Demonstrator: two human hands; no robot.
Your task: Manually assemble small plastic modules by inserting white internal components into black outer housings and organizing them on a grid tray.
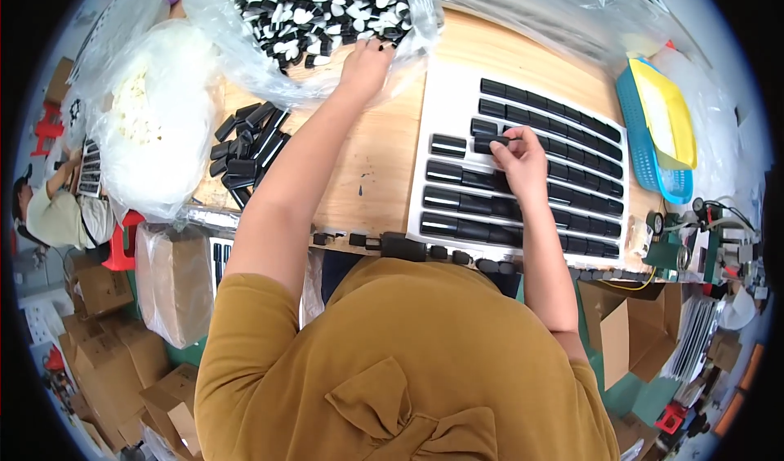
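Note:
My right hand (523,163) is closed on a glossy black cap-like block (492,144), pinched between thumb and fingers. It is over a white board (445,102) laid with rows of similar black blocks (549,108). A single block (448,146) lies at the left end of a row, just left of the pinched one. My left hand (366,71) reaches to the near edge of a heap of small black and white pieces (322,12) in a clear plastic bag (204,0). Its fingers are bent down into the pieces; what they grip is too small to make out.
A loose pile of black blocks (249,146) lies left of my left forearm. Further left stands a clear bag of cream pieces (151,118). Right of the board are a blue basket (641,134) and a yellow tray (682,130). Another person (69,212) works at far left.

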